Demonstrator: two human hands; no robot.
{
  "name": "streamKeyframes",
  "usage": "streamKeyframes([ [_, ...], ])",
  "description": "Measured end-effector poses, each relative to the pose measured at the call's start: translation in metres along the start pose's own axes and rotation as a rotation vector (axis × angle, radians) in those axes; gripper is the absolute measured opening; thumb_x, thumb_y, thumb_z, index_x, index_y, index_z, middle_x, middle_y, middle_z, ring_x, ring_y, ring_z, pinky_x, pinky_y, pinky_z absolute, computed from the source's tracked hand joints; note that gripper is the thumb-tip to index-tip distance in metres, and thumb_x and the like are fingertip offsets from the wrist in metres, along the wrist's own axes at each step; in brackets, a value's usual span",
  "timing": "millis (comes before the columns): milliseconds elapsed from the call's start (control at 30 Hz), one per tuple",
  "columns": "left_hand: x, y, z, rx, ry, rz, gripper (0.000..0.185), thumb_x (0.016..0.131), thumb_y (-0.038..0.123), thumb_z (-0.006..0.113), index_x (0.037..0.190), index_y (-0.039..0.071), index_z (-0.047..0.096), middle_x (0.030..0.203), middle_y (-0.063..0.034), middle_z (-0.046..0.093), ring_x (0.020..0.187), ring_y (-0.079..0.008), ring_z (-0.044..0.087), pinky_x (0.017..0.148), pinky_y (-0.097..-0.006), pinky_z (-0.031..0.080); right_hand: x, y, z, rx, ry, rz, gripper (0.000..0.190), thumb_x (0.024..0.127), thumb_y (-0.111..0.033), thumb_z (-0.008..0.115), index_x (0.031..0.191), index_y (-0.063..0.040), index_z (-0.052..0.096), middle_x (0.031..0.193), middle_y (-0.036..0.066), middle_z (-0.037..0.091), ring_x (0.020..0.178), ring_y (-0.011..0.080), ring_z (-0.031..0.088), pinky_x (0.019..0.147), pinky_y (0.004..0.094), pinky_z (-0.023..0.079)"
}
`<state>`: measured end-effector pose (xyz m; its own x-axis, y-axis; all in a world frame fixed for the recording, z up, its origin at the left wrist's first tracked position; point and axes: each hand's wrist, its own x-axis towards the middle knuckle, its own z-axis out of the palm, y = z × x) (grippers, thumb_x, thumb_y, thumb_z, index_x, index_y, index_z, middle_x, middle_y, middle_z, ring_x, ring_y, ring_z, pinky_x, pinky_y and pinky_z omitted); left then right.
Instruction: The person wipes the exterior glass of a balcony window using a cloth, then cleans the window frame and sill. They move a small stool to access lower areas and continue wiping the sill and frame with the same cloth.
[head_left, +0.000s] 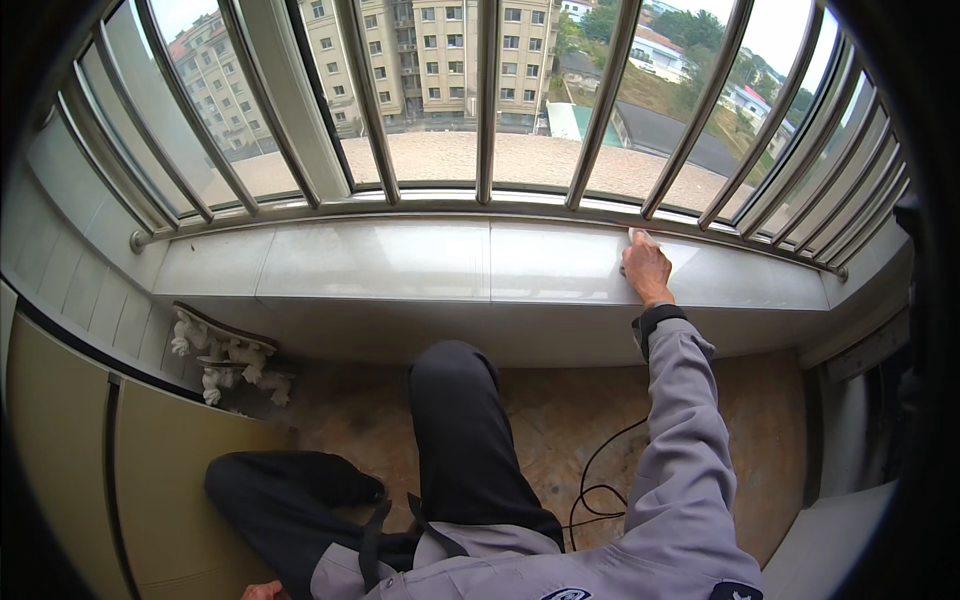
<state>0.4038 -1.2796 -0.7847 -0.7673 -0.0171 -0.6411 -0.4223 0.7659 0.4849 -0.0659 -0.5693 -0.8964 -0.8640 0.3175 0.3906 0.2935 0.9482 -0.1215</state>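
On the white tiled window sill (375, 259), right of the middle, my right hand (646, 264) is closed around a pale cloth or wipe (639, 235). Only a small part of it shows at the fingertips, close under the bottom rail of the metal window bars (435, 206). Something small and dark shows beside the fingers; what it is cannot be told. My left hand (264, 591) lies at the bottom edge of the picture, beside my bent left leg. Most of it is cut off, so its grasp is hidden.
Upright steel bars stand between me and the window glass. White figurine-like ornaments (244, 356) with dark flat tops stand in the left corner. A black cable (589, 465) lies looped on the brown floor near my right arm. A yellowish cabinet panel (187, 480) borders the left side.
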Motion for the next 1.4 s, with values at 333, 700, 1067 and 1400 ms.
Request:
streamKeyframes([
  [333,0.077,0.010,-0.035,-0.172,0.743,0.420,0.010,0.087,-0.008,0.067,0.094,-0.001,0.067,0.088,-0.0115,0.068,0.068,-0.0190,0.067,0.060,-0.0300,0.052,-0.033,-0.244,0.006,0.056,-0.029,-0.480,0.014,0.091,-0.017,0.066,0.091,-0.005,0.062,0.080,0.019,0.073,0.074,0.0355,0.075,0.063,0.0442,0.058],
  [700,0.158,0.009,-0.091,-0.128,0.842,0.602,0.013,0.082,-0.010,0.069,0.090,0.000,0.068,0.081,-0.0123,0.069,0.068,-0.0238,0.068,0.059,-0.0320,0.053,-0.029,-0.448,0.038,0.266,-0.041,-0.866,0.009,0.091,-0.011,0.059,0.088,-0.003,0.060,0.079,0.021,0.070,0.072,0.0390,0.071,0.060,0.0487,0.055],
  [1067,0.156,-0.012,-0.081,-0.131,0.907,0.513,0.012,0.080,-0.005,0.071,0.089,0.002,0.069,0.070,-0.0087,0.065,0.054,-0.0183,0.062,0.052,-0.0288,0.048,-0.025,-0.557,0.049,0.404,-0.092,-0.976,0.015,0.096,-0.010,0.055,0.103,-0.003,0.066,0.098,0.023,0.069,0.097,0.0417,0.069,0.082,0.0538,0.053],
  [1400,0.160,-0.017,-0.084,-0.124,0.932,0.559,0.012,0.079,-0.006,0.070,0.087,0.002,0.069,0.068,-0.0082,0.064,0.052,-0.0185,0.060,0.052,-0.0289,0.047,-0.020,-0.562,0.051,0.511,-0.155,-1.030,0.015,0.099,-0.007,0.050,0.110,-0.004,0.059,0.098,0.024,0.071,0.097,0.0386,0.072,0.081,0.0530,0.055],
])
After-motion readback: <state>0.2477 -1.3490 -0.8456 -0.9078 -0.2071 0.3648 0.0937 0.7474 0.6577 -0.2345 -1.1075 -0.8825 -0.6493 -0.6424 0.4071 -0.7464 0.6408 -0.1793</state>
